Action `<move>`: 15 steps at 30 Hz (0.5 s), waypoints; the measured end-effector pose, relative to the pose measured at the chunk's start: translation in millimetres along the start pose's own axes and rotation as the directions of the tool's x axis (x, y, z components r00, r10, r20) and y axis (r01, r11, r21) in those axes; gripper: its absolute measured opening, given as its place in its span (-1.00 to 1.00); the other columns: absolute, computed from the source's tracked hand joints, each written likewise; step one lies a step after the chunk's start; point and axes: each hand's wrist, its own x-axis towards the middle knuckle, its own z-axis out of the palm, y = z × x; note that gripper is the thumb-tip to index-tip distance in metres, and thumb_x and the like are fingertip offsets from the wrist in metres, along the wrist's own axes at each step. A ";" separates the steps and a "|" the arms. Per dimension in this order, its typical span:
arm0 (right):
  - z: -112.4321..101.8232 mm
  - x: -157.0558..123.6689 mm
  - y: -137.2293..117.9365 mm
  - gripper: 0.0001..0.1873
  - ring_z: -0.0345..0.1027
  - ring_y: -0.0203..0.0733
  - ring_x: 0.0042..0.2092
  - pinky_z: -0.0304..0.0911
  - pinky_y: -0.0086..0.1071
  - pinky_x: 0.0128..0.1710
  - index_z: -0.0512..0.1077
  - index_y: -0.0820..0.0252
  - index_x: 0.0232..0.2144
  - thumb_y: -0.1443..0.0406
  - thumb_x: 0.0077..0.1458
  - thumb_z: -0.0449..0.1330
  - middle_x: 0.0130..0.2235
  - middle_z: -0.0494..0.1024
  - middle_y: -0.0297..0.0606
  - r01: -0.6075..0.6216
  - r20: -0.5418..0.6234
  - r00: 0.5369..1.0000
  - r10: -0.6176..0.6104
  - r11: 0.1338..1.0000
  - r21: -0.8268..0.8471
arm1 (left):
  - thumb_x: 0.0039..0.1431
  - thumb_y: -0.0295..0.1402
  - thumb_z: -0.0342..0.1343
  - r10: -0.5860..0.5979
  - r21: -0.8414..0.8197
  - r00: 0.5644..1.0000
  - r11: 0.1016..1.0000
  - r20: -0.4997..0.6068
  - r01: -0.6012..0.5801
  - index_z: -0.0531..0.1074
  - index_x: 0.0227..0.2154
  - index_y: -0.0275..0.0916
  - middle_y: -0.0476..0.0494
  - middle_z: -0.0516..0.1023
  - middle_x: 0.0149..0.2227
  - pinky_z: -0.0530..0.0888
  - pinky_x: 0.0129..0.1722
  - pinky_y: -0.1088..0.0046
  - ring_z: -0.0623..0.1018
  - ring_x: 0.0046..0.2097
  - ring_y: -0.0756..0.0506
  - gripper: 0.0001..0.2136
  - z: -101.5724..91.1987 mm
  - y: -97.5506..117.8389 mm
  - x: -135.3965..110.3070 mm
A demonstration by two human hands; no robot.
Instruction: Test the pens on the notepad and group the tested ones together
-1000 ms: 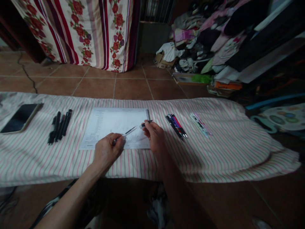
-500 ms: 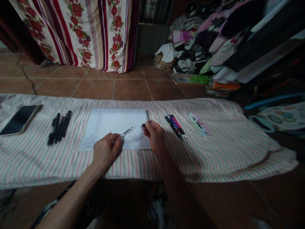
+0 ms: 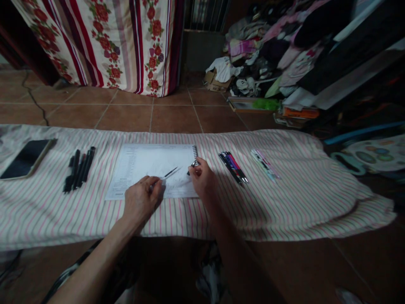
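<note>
A spiral notepad (image 3: 148,166) lies open on a pink-striped cloth (image 3: 284,198). My left hand (image 3: 141,202) rests on the pad's near edge, closed on a thin pen (image 3: 167,175) whose dark tip points up and right over the paper. My right hand (image 3: 202,179) is at the pad's right edge, fingers pinched on a small dark pen cap (image 3: 193,164) near the spiral binding. The two hands are a short gap apart.
Several black pens (image 3: 79,168) lie left of the pad, and a phone (image 3: 27,158) lies at far left. Coloured pens (image 3: 233,166) and a pale pen group (image 3: 265,165) lie to the right. Beyond are tiled floor, a floral curtain (image 3: 110,42) and a clothes pile (image 3: 278,55).
My right hand has turned slightly and drawn the cap in toward the binding. My left hand and its pen have hardly moved.
</note>
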 end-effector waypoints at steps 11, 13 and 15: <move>1.0 -4.4 -4.8 -0.75 0.49 -0.18 -0.37 0.22 -0.38 -0.34 0.36 0.19 -0.18 0.24 0.05 0.15 -0.34 0.60 -0.26 0.087 0.045 0.996 -0.078 0.957 -0.276 | 0.23 -0.22 -0.07 0.010 0.012 1.000 1.000 -0.014 -0.010 0.51 -0.25 -0.20 -0.09 0.58 -0.32 0.31 -0.39 0.43 0.52 -0.35 -0.09 -0.72 1.8 -2.3 0.3; 1.5 -4.1 -3.9 -0.73 0.48 -0.19 -0.37 0.22 -0.38 -0.35 0.36 0.18 -0.16 0.24 0.06 0.15 -0.35 0.60 -0.28 0.074 0.043 0.997 -0.065 0.960 -0.270 | 0.22 -0.23 -0.07 0.008 0.010 1.000 1.000 -0.016 -0.008 0.51 -0.25 -0.21 -0.09 0.58 -0.32 0.31 -0.39 0.44 0.53 -0.35 -0.09 -0.73 1.8 -2.3 0.4; 1.8 -3.7 -2.2 -0.74 0.48 -0.19 -0.36 0.21 -0.38 -0.35 0.37 0.17 -0.16 0.24 0.07 0.14 -0.34 0.60 -0.28 0.083 0.038 0.996 -0.075 0.954 -0.288 | 0.22 -0.23 -0.06 0.010 0.006 1.000 1.000 -0.019 -0.010 0.51 -0.26 -0.21 -0.10 0.57 -0.32 0.31 -0.39 0.44 0.53 -0.35 -0.09 -0.73 2.0 -2.6 0.8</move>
